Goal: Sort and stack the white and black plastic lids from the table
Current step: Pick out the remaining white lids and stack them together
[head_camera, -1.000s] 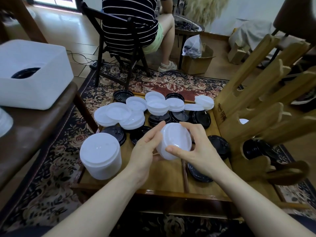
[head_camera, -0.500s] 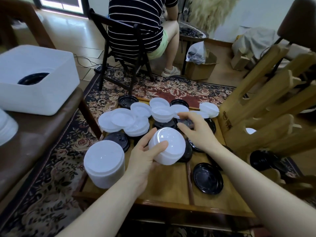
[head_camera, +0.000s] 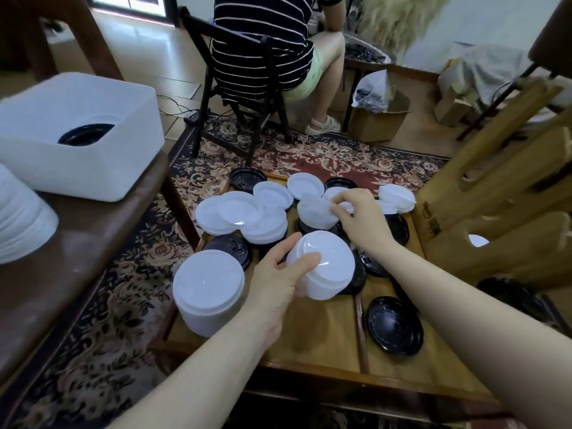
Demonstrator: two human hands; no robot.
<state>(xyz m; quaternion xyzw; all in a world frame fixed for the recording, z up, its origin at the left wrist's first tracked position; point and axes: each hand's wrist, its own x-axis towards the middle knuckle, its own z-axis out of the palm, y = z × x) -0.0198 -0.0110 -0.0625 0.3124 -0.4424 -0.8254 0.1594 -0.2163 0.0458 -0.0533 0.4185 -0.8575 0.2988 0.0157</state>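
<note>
Left hand (head_camera: pixel 272 286): fingers curled around short stack of white round plastic lids (head_camera: pixel 322 267). Right hand (head_camera: pixel 362 218): pinches loose white plastic lid (head_camera: pixel 315 212); advisable to seat it concentric.

A tilted stack of round white plastic lids (head_camera: pixel 322 267) sits at frame centre; loose round black plastic lids (head_camera: pixel 394 326) lie flat lower right.

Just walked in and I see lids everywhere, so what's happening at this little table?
A person is sorting plastic lids on a low wooden table. The left hand grips a stack of white lids, while the right hand pinches another white lid from the loose pile. A taller finished white stack stands at the left edge, and black lids lie unsorted.
</note>
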